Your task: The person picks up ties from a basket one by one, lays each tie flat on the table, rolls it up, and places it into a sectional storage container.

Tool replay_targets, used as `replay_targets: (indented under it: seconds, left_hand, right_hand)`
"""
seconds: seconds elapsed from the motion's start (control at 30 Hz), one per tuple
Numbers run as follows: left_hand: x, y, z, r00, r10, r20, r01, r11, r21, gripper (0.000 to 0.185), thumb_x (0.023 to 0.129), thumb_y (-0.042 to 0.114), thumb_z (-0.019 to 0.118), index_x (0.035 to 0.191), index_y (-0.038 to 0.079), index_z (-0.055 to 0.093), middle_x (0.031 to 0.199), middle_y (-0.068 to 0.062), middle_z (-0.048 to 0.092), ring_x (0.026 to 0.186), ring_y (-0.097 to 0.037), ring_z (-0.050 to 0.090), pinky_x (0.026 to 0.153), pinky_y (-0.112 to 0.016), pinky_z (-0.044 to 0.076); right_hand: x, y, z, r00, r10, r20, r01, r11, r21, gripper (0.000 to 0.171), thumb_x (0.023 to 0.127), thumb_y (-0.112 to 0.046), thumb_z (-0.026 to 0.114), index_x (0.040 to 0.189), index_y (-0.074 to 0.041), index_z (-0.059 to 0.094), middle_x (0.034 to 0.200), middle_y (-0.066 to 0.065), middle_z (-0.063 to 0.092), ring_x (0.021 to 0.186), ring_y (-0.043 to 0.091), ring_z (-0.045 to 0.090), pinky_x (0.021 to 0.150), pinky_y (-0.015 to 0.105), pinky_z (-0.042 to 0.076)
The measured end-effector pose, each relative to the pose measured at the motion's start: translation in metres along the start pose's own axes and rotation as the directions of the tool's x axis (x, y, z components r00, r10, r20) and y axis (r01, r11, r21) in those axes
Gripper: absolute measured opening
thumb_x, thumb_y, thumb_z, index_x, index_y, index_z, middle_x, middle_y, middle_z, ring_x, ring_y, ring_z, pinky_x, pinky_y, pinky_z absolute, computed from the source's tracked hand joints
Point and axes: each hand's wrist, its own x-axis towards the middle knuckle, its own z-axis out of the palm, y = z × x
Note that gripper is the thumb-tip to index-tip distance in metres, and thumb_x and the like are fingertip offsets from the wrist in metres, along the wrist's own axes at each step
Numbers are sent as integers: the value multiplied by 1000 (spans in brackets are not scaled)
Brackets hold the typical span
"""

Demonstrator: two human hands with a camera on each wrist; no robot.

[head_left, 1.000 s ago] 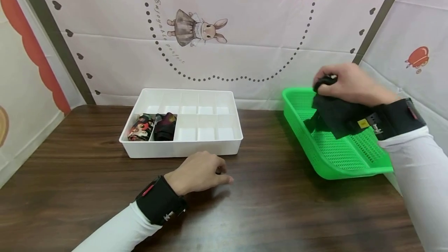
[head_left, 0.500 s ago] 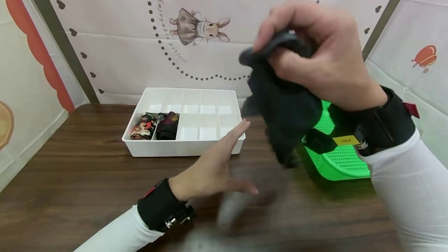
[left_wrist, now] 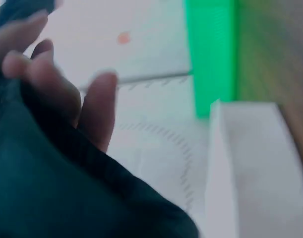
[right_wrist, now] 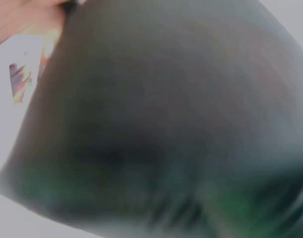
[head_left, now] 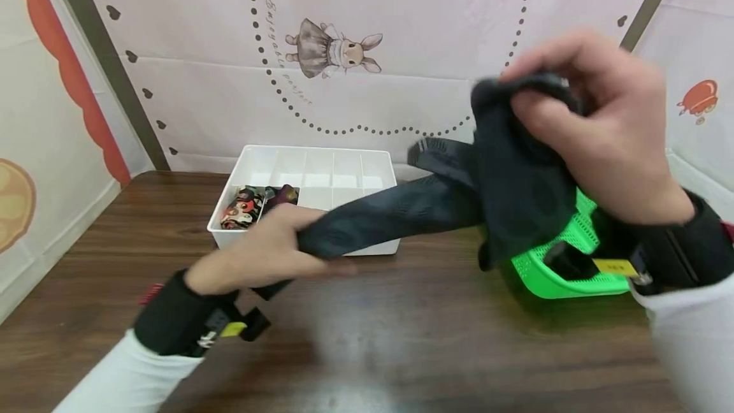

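Observation:
A dark, soft cloth garment (head_left: pixel 395 212) stretches in the air between my two hands. My right hand (head_left: pixel 613 120) pinches its gathered upper edge between thumb and fingers, and the bunched part hangs below. My left hand (head_left: pixel 266 247) grips the other end of the long strip, in front of the white box. A ribbed end of the cloth sticks out near the middle. In the left wrist view my fingers (left_wrist: pixel 57 84) curl beside the dark cloth (left_wrist: pixel 67 178). Blurred cloth (right_wrist: pixel 156 99) fills most of the right wrist view. The garment's exact kind is unclear.
A white divided box (head_left: pixel 373 164) stands at the back of the brown table (head_left: pixel 413 336). Two folded cloths, one patterned (head_left: pixel 243 206) and one dark (head_left: pixel 281 196), sit in its front left compartments. A green basket (head_left: pixel 550 279) stands at right, partly hidden by my right arm.
My right hand has lifted the dark garment out of the green basket and brought it left and nearer. My left hand has opened, then taken hold of the garment's end and pulled it left.

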Motion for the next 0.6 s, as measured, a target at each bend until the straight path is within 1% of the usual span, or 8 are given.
replay_targets:
  seconds: [0.03, 0.1, 0.17, 0.23, 0.33, 0.43, 0.5, 0.6]
  left_hand:
    - [-7, 1, -11, 1000, -23, 13, 23, 1000, 8, 18, 83, 26, 93, 89, 22, 76, 73, 11, 67, 65, -11, 57, 63, -30, 48]
    - [-20, 2, -30, 997, -46, 61, 46, 999, 0, 20, 82, 25, 93, 92, 22, 75, 74, 8, 66, 65, -12, 56, 61, -31, 47]
    - [-31, -1, -44, 990, -71, 125, 74, 997, -25, 17, 86, 24, 89, 90, 21, 73, 70, 6, 61, 59, -13, 53, 54, -32, 46]
    - [-40, -7, -51, 974, -101, 204, 120, 990, -80, 9, 95, 22, 80, 100, 18, 74, 68, 3, 56, 53, -16, 51, 49, -33, 45]
    - [-49, -22, -55, 936, -196, 291, 229, 970, -85, 12, 107, 23, 64, 108, 18, 75, 71, 1, 54, 53, -17, 51, 48, -33, 46]
    - [-57, -40, -52, 907, -253, 336, 254, 966, 41, 19, 110, 27, 59, 101, 20, 74, 71, 7, 51, 60, -13, 52, 56, -30, 46]
    - [-59, -49, -52, 907, -269, 323, 229, 961, 158, 23, 109, 32, 62, 89, 24, 68, 75, 12, 52, 69, -9, 54, 63, -28, 45]
    - [-61, -55, -57, 931, -269, 247, 202, 942, 267, 18, 106, 33, 67, 90, 26, 68, 79, 14, 55, 76, -8, 54, 67, -28, 45]
  right_hand:
    - [-11, 1, -6, 999, 41, 34, -39, 998, -56, 27, 88, 10, 73, 114, 15, 70, 108, 24, 69, 67, 19, 65, 66, 23, 53]
    - [-32, -24, 3, 988, 123, 96, -107, 981, -161, 24, 94, 11, 69, 118, 12, 71, 109, 16, 70, 63, 11, 64, 64, 19, 49]
    - [-52, -23, -1, 959, 245, 143, -201, 942, -268, 28, 95, 11, 70, 123, 4, 71, 114, 10, 71, 66, 10, 68, 64, 19, 49]
    - [-73, -18, -4, 912, 368, 181, -290, 890, -352, 33, 97, 9, 70, 128, -5, 71, 120, 6, 69, 72, 11, 71, 65, 19, 51]
    - [-102, -8, -9, 823, 514, 242, -400, 827, -396, 39, 100, 2, 71, 134, -18, 68, 125, 2, 67, 85, 14, 74, 68, 22, 53]
    - [-130, 2, -13, 731, 575, 367, -410, 801, -437, 46, 100, -1, 73, 140, -21, 64, 123, 1, 67, 85, 10, 70, 64, 26, 52]
    - [-144, 8, -16, 654, 601, 459, -398, 790, -467, 49, 99, -5, 75, 143, -20, 60, 121, -1, 67, 84, 7, 66, 62, 27, 51]
    - [-156, 15, -20, 525, 635, 567, -400, 772, -494, 50, 100, -13, 76, 146, -16, 57, 113, -6, 67, 84, 5, 60, 60, 28, 47]
